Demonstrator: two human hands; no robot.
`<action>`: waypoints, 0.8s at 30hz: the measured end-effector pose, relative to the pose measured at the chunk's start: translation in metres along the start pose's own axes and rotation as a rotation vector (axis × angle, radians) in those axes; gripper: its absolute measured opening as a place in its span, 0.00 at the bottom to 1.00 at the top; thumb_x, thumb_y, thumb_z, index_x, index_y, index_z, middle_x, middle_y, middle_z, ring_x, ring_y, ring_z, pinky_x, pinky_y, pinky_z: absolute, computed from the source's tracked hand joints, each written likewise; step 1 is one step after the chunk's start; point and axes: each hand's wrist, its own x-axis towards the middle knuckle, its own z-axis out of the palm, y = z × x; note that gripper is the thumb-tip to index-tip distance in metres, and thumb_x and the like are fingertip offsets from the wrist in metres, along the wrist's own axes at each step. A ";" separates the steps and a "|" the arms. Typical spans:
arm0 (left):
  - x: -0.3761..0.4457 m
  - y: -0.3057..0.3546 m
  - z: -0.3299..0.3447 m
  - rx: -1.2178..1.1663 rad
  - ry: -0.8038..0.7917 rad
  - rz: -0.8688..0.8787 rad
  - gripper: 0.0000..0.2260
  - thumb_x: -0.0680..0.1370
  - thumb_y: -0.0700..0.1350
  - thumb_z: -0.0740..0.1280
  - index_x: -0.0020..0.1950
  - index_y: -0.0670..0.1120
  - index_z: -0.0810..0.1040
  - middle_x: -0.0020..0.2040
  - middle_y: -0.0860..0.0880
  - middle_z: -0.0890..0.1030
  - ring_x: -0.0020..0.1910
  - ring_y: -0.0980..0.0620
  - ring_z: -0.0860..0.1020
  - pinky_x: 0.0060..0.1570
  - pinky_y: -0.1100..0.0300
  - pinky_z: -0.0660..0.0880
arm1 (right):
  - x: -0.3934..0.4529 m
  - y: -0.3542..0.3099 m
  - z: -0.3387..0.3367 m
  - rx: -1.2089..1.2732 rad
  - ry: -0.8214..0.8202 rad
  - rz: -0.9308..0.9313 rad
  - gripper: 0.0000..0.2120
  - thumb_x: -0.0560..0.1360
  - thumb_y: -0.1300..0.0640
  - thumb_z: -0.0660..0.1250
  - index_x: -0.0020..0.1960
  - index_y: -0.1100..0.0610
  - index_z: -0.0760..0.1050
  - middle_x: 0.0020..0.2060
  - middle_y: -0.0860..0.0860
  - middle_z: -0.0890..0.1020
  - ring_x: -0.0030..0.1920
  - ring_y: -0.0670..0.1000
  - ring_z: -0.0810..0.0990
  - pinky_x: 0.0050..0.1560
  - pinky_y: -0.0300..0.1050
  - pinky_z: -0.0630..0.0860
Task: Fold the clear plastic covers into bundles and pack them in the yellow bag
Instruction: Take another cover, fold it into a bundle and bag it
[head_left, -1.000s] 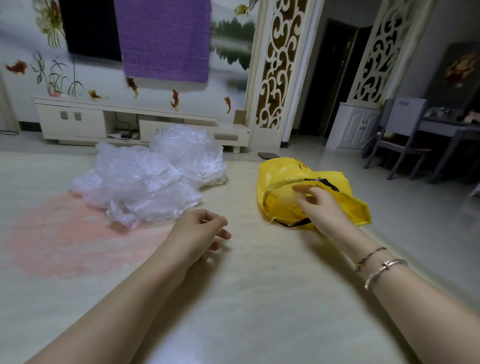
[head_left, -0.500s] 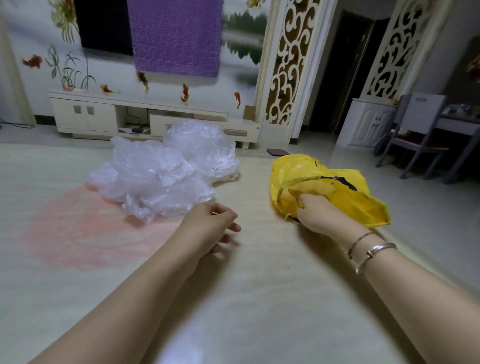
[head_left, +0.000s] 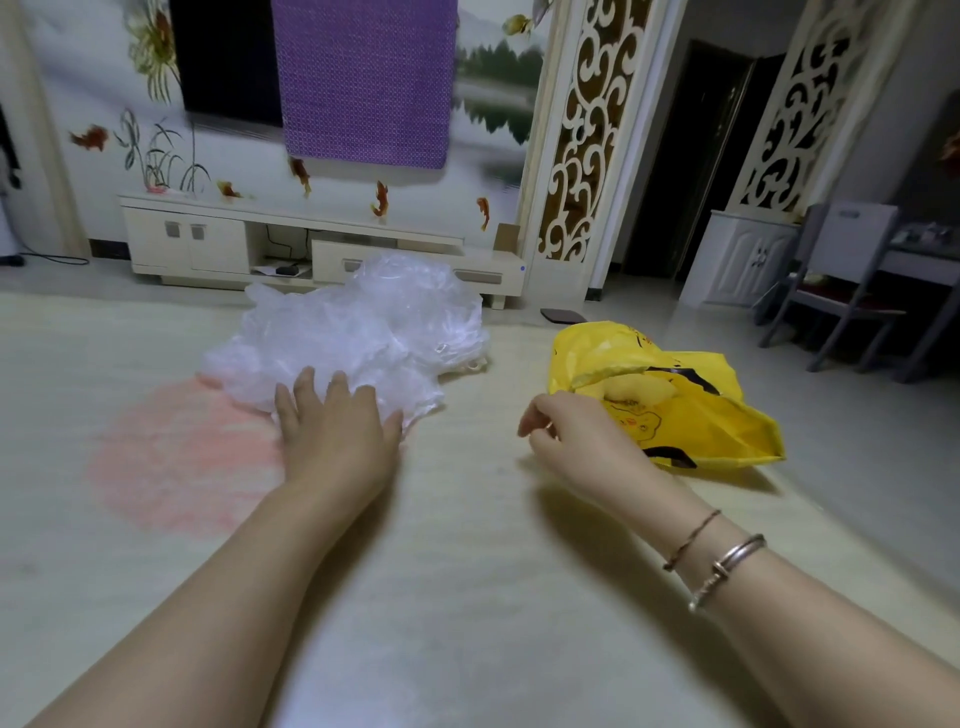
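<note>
A heap of crumpled clear plastic covers (head_left: 363, 332) lies on the pale rug ahead of me. My left hand (head_left: 335, 431) reaches its near edge, fingers spread and straight, fingertips touching the plastic. The yellow bag (head_left: 691, 410) lies open to the right with a bundle showing through its side. My right hand (head_left: 566, 434) hovers just left of the bag's mouth, fingers loosely curled, holding nothing.
The rug (head_left: 467, 597) has a pink patch (head_left: 182, 457) at the left. A low white TV cabinet (head_left: 234, 244) stands behind the heap. A small dark pad (head_left: 561, 315) lies on the floor, and a grey chair (head_left: 841, 280) and table stand at the far right.
My left hand moved forward and opened onto the plastic heap. My right hand let go of the yellow bag and drew back to the left.
</note>
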 end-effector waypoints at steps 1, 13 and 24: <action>0.000 0.001 0.000 -0.023 0.018 0.012 0.20 0.82 0.54 0.52 0.68 0.46 0.70 0.74 0.48 0.64 0.76 0.42 0.48 0.73 0.44 0.40 | 0.001 -0.002 0.003 0.041 -0.012 -0.005 0.12 0.74 0.63 0.58 0.50 0.57 0.79 0.50 0.52 0.80 0.51 0.52 0.76 0.51 0.47 0.72; 0.004 -0.004 -0.010 -0.243 0.226 0.008 0.14 0.80 0.50 0.59 0.66 0.51 0.73 0.79 0.45 0.48 0.76 0.41 0.45 0.74 0.45 0.40 | -0.015 -0.002 -0.002 0.554 -0.102 0.134 0.14 0.74 0.67 0.58 0.46 0.53 0.78 0.49 0.51 0.83 0.50 0.49 0.80 0.42 0.33 0.72; -0.010 0.021 -0.015 -0.577 0.323 0.281 0.14 0.79 0.48 0.59 0.58 0.44 0.79 0.58 0.50 0.79 0.66 0.53 0.71 0.71 0.51 0.59 | -0.015 -0.012 0.008 0.887 -0.140 0.255 0.16 0.77 0.71 0.54 0.46 0.56 0.77 0.47 0.54 0.80 0.41 0.49 0.79 0.42 0.40 0.75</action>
